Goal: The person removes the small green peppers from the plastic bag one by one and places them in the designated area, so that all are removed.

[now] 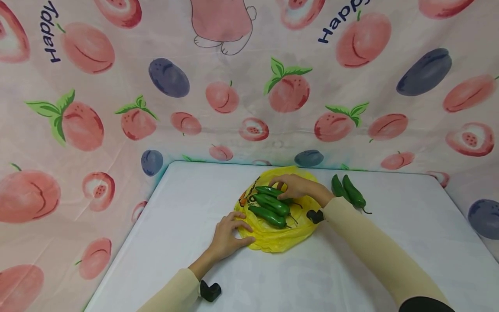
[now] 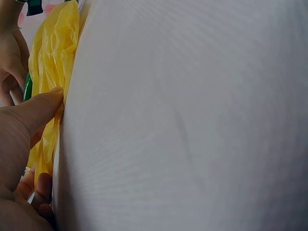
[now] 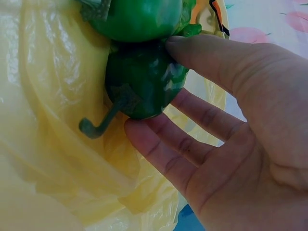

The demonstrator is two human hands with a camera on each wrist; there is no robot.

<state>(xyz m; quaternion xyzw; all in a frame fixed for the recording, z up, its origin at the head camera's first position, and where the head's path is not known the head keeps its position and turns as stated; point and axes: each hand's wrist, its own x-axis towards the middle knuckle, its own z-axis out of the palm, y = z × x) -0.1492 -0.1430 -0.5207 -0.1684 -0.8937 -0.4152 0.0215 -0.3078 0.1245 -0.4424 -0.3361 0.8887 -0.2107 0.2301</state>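
Green chili peppers (image 1: 269,203) lie on a yellow plastic bag (image 1: 278,245), which is spread open on the table. My right hand (image 1: 296,187) is at the far side of the pile and grips the farthest green chili pepper (image 3: 144,82). In the right wrist view the thumb lies on top of it and the fingers are beneath; its curved stem points away from the palm. My left hand (image 1: 228,236) holds the near left edge of the bag, thumb on one side of the crumpled plastic (image 2: 55,53) and fingers curled at the other.
Two more green chili peppers (image 1: 348,190) lie side by side on the white table (image 1: 187,203), beyond the right forearm. A fruit-printed curtain (image 1: 234,95) hangs behind the table and on both sides. Dark wrist-camera parts (image 1: 210,291) show at both cuffs.
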